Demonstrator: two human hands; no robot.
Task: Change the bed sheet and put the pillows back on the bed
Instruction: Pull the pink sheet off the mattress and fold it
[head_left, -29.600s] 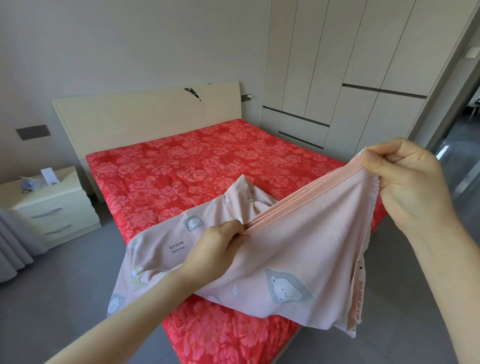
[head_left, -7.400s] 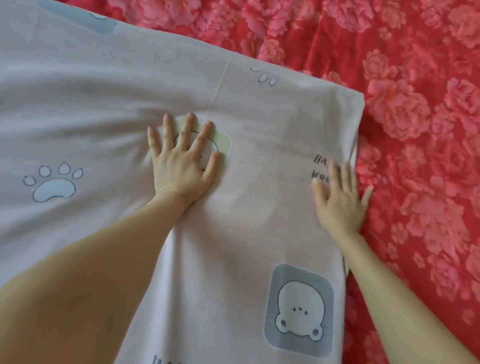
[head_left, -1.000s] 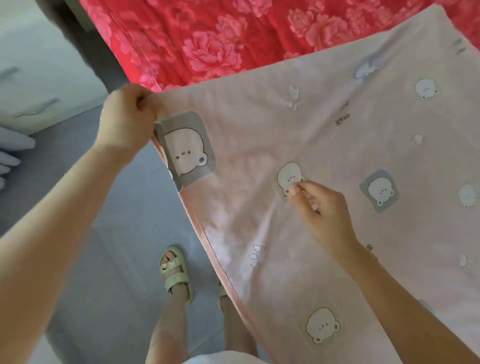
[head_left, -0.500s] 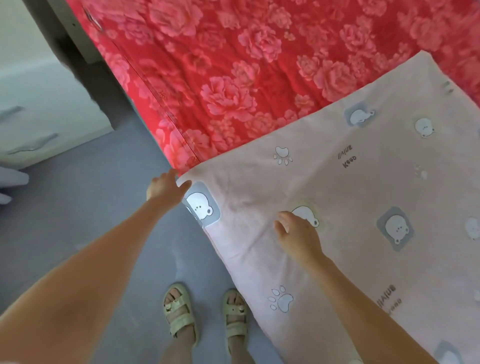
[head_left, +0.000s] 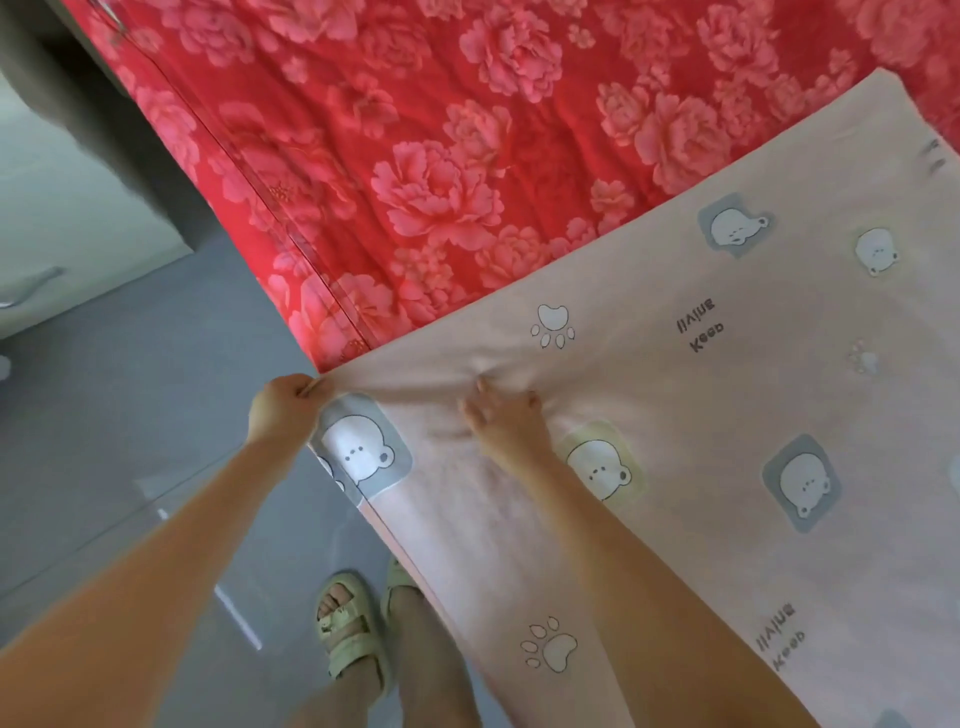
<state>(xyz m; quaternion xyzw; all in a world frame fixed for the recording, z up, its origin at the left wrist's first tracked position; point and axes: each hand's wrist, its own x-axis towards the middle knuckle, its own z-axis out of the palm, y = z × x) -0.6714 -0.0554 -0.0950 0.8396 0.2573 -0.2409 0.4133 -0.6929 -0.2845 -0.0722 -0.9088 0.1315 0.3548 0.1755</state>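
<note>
The left hand (head_left: 283, 410) is clenched around the corner of the pink sheet (head_left: 649, 395), the fingers curled over the cloth's edge at the side of the bed, with the forearm stretched forward and down from the lower left. The right hand (head_left: 506, 421) is laid palm-down on the sheet just beside that corner, fingers spread and slightly bent. The cloth is puckered at its fingertips, and it cannot be told whether any is pinched. The right forearm is extended across the sheet from the lower right. The sheet, printed with bears and paw marks, is spread over the near part of the red floral mattress (head_left: 441, 130), one edge hanging over the side. Pale green sandals (head_left: 348, 634) are seen on the grey floor (head_left: 130, 415) below.
</note>
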